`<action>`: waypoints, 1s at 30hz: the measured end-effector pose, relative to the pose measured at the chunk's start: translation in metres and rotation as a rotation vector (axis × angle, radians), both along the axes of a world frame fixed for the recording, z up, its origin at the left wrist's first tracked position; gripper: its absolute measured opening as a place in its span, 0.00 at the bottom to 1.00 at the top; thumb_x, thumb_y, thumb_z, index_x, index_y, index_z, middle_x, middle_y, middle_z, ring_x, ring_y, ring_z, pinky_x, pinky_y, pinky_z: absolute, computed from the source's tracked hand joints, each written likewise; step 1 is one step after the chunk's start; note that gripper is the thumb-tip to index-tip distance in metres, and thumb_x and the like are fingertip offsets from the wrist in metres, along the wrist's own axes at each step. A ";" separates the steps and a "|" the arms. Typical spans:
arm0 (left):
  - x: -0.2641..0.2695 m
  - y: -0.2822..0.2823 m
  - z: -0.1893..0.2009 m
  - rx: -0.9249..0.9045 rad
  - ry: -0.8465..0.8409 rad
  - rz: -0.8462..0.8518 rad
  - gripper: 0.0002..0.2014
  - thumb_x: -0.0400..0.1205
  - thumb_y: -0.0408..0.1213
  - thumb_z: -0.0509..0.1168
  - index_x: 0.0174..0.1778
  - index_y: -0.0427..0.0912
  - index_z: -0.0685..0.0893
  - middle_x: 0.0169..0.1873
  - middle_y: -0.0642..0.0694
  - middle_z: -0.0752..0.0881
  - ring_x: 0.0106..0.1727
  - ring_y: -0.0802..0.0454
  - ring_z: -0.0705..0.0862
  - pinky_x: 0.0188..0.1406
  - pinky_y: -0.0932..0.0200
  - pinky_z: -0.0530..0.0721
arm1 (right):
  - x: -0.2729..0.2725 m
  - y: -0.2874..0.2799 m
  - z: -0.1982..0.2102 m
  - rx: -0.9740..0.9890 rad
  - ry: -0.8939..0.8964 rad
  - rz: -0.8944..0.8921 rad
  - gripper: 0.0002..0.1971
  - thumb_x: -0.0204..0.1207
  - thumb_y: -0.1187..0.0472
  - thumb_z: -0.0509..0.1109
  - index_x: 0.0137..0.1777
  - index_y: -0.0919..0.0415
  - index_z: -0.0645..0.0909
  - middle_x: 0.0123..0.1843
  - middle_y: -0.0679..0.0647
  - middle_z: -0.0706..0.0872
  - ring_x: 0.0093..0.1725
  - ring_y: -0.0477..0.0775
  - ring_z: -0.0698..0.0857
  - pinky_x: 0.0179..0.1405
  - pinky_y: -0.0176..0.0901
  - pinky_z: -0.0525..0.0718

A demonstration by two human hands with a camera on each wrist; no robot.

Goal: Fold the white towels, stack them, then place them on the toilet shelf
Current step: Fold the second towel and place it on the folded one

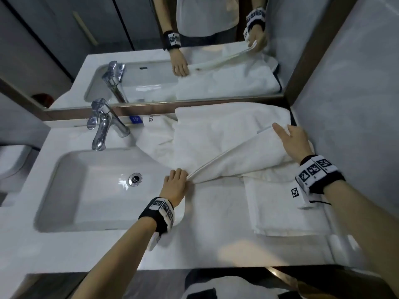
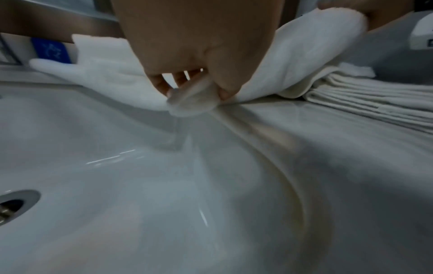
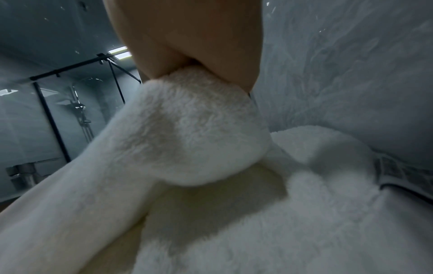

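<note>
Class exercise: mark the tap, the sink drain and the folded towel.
tap point(image 1: 101, 128), head view, on its chrome spout.
sink drain point(image 1: 135, 179), head view, on its metal ring.
folded towel point(image 1: 278, 210), head view, on its flat top.

A bathroom, likely in a hotel: a white sink point(image 1: 64, 190) with a chrome tap point(image 1: 101, 126) set in a pale bench point(image 1: 216, 244), a wide mirror point(image 1: 129, 39) on the far wall, white towels point(image 1: 226, 134) heaped at right, and a glass shower stall point(image 3: 58, 115) reflected behind.
</note>
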State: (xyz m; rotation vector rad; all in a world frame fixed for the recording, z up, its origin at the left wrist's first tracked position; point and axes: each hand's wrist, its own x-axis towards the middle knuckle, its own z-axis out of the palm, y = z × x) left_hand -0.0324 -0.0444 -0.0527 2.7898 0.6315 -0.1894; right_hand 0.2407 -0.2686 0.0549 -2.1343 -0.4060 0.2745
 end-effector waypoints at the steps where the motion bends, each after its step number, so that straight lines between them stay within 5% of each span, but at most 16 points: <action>1: -0.005 0.001 -0.002 0.004 0.006 0.037 0.16 0.83 0.37 0.57 0.67 0.41 0.71 0.64 0.43 0.73 0.66 0.41 0.70 0.59 0.50 0.67 | 0.002 0.000 0.000 0.004 0.002 0.006 0.28 0.78 0.47 0.67 0.22 0.56 0.59 0.22 0.49 0.65 0.25 0.50 0.65 0.36 0.47 0.66; 5: -0.015 0.010 -0.009 -0.025 -0.020 0.106 0.16 0.79 0.29 0.58 0.64 0.37 0.72 0.64 0.41 0.73 0.66 0.39 0.70 0.56 0.49 0.73 | 0.007 0.002 -0.001 -0.014 0.022 0.020 0.27 0.80 0.47 0.65 0.23 0.58 0.61 0.23 0.51 0.67 0.28 0.51 0.67 0.37 0.47 0.67; 8: -0.017 0.023 -0.002 -0.172 -0.222 0.145 0.14 0.81 0.25 0.59 0.63 0.29 0.74 0.60 0.34 0.77 0.63 0.37 0.74 0.60 0.49 0.75 | 0.013 -0.002 -0.001 -0.027 0.047 0.029 0.23 0.82 0.49 0.62 0.27 0.60 0.67 0.29 0.53 0.73 0.34 0.54 0.71 0.40 0.45 0.68; 10: -0.015 0.036 0.016 -0.349 -0.403 0.276 0.11 0.83 0.27 0.60 0.60 0.27 0.76 0.54 0.33 0.81 0.57 0.41 0.78 0.58 0.52 0.75 | 0.017 -0.006 0.003 -0.046 0.054 0.040 0.19 0.83 0.51 0.60 0.40 0.67 0.78 0.41 0.58 0.81 0.44 0.54 0.76 0.45 0.43 0.70; 14: 0.006 0.065 0.079 -0.574 -0.655 0.393 0.01 0.85 0.30 0.58 0.48 0.36 0.73 0.37 0.43 0.79 0.38 0.56 0.78 0.44 0.55 0.74 | 0.023 -0.005 0.029 0.002 -0.046 -0.021 0.19 0.84 0.52 0.58 0.59 0.70 0.79 0.56 0.63 0.83 0.54 0.54 0.79 0.48 0.37 0.70; 19: 0.057 0.077 0.184 -0.546 -0.931 0.321 0.07 0.88 0.35 0.50 0.44 0.47 0.66 0.36 0.55 0.67 0.32 0.71 0.69 0.38 0.72 0.72 | 0.034 0.008 0.101 0.257 -0.274 -0.172 0.19 0.84 0.54 0.57 0.60 0.70 0.78 0.52 0.56 0.80 0.51 0.48 0.77 0.38 0.23 0.70; 22: 0.074 0.074 0.238 -0.498 -1.077 0.284 0.09 0.88 0.36 0.49 0.43 0.53 0.64 0.37 0.57 0.67 0.33 0.73 0.70 0.39 0.73 0.71 | 0.043 0.003 0.143 0.388 -0.394 -0.205 0.18 0.82 0.51 0.55 0.57 0.64 0.79 0.49 0.52 0.80 0.48 0.45 0.78 0.47 0.31 0.72; 27: 0.082 0.067 0.274 -0.521 -1.112 0.308 0.07 0.87 0.40 0.48 0.43 0.53 0.62 0.38 0.57 0.69 0.37 0.71 0.72 0.41 0.71 0.75 | 0.042 -0.008 0.173 0.464 -0.430 -0.196 0.09 0.81 0.46 0.56 0.49 0.49 0.73 0.47 0.45 0.80 0.46 0.38 0.78 0.52 0.38 0.77; 30: 0.075 0.065 0.278 -0.559 -1.072 0.317 0.07 0.87 0.43 0.49 0.42 0.52 0.60 0.39 0.58 0.68 0.40 0.66 0.71 0.44 0.68 0.75 | 0.029 -0.018 0.181 0.491 -0.440 -0.156 0.11 0.80 0.43 0.56 0.38 0.45 0.70 0.38 0.37 0.75 0.36 0.27 0.74 0.43 0.30 0.74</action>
